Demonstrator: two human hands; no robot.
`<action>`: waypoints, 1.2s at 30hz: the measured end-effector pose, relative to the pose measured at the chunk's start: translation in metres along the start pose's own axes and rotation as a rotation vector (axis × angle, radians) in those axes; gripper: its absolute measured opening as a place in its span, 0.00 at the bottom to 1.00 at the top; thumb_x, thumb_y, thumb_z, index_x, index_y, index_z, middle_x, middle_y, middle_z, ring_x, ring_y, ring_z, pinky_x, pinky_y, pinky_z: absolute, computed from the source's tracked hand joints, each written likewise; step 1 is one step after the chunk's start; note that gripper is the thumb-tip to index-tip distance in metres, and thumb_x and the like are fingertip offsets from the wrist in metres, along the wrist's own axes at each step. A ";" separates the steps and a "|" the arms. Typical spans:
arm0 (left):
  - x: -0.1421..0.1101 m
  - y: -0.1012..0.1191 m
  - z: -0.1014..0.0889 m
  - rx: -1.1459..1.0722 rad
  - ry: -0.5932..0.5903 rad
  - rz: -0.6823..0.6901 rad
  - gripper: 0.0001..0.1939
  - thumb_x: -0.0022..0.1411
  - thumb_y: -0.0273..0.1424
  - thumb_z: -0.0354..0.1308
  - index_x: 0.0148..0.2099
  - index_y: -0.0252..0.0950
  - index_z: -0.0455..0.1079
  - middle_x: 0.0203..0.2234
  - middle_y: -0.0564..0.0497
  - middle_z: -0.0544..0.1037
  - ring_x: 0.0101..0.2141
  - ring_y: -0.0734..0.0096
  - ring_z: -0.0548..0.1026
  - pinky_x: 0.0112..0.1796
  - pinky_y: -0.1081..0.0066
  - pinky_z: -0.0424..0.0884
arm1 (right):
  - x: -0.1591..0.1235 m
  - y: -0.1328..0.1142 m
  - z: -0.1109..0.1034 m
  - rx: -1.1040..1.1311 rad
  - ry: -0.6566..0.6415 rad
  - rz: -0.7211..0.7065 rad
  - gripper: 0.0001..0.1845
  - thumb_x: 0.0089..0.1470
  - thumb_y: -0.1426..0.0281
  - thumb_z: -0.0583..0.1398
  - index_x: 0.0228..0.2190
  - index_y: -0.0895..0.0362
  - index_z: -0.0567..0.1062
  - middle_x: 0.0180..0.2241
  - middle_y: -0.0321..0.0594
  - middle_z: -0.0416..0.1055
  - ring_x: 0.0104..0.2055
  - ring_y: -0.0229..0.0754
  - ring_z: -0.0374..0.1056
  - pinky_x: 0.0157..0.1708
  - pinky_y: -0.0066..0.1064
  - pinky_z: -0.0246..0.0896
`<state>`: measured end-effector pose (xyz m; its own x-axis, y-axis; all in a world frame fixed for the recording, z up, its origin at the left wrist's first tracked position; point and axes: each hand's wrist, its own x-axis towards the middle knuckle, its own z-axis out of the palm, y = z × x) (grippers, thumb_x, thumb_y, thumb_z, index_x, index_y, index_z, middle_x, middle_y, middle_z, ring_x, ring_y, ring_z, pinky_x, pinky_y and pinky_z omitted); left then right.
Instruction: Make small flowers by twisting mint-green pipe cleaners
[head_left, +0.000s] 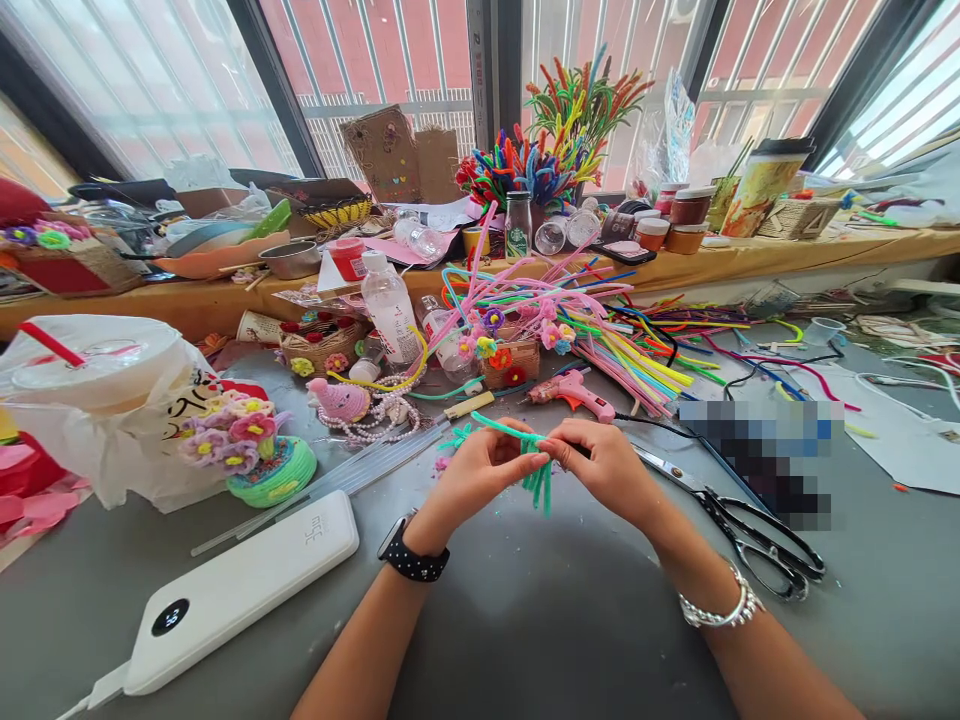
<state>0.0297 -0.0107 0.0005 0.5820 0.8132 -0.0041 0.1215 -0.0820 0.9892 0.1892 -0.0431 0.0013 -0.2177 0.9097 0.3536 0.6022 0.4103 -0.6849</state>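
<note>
My left hand (480, 467) and my right hand (595, 465) meet above the middle of the grey table. Between their fingertips they pinch a bundle of green pipe cleaners (538, 487), with several short ends hanging down and one longer end sticking out over the left hand. Just beyond the hands lies a pink hot glue gun (571, 394). Black-handled scissors (739, 525) rest to the right of my right hand. Some small green pieces (457, 436) lie behind my left hand, partly hidden by it.
A white power bank (247, 590) and clear glue sticks (322, 482) lie at left, near a pipe-cleaner flower pot (271, 470) and a bagged drink cup (105, 380). Loose coloured pipe cleaners (637, 365) spread behind the glue gun. A cluttered ledge (675, 270) runs along the windows.
</note>
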 end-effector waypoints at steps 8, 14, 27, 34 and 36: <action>-0.001 -0.003 0.001 -0.014 -0.028 0.011 0.13 0.47 0.34 0.59 0.34 0.34 0.62 0.23 0.55 0.66 0.24 0.77 0.66 0.24 0.76 0.60 | -0.001 0.000 0.002 -0.063 -0.040 -0.017 0.16 0.54 0.69 0.51 0.18 0.59 0.66 0.19 0.33 0.60 0.23 0.34 0.56 0.23 0.25 0.48; 0.001 -0.005 0.003 -0.028 -0.003 0.020 0.13 0.46 0.31 0.60 0.34 0.34 0.61 0.25 0.55 0.67 0.27 0.76 0.67 0.26 0.76 0.61 | -0.001 0.005 0.004 -0.046 -0.037 -0.025 0.17 0.55 0.65 0.50 0.21 0.58 0.69 0.20 0.35 0.64 0.25 0.35 0.60 0.25 0.25 0.52; 0.000 0.004 -0.001 -0.272 0.145 0.011 0.14 0.45 0.30 0.61 0.37 0.32 0.68 0.30 0.50 0.74 0.31 0.72 0.69 0.31 0.75 0.63 | -0.005 0.005 0.007 -0.320 0.257 -0.347 0.14 0.51 0.74 0.53 0.42 0.55 0.67 0.37 0.43 0.69 0.41 0.44 0.63 0.41 0.36 0.58; -0.002 0.004 -0.001 -0.314 0.188 0.050 0.12 0.48 0.30 0.59 0.38 0.33 0.69 0.33 0.50 0.75 0.34 0.71 0.70 0.34 0.75 0.64 | -0.006 0.003 0.003 -0.409 0.278 -0.475 0.13 0.48 0.72 0.56 0.39 0.53 0.68 0.40 0.41 0.68 0.42 0.44 0.62 0.42 0.39 0.57; -0.002 0.003 -0.002 -0.325 0.197 0.055 0.12 0.49 0.29 0.59 0.38 0.33 0.69 0.33 0.49 0.75 0.35 0.70 0.70 0.34 0.75 0.64 | -0.007 0.000 0.005 -0.432 0.285 -0.490 0.11 0.48 0.72 0.56 0.37 0.53 0.69 0.39 0.41 0.68 0.42 0.44 0.61 0.43 0.40 0.56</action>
<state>0.0275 -0.0112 0.0039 0.4114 0.9102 0.0478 -0.1851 0.0321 0.9822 0.1873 -0.0490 -0.0045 -0.3673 0.5507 0.7496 0.7498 0.6522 -0.1118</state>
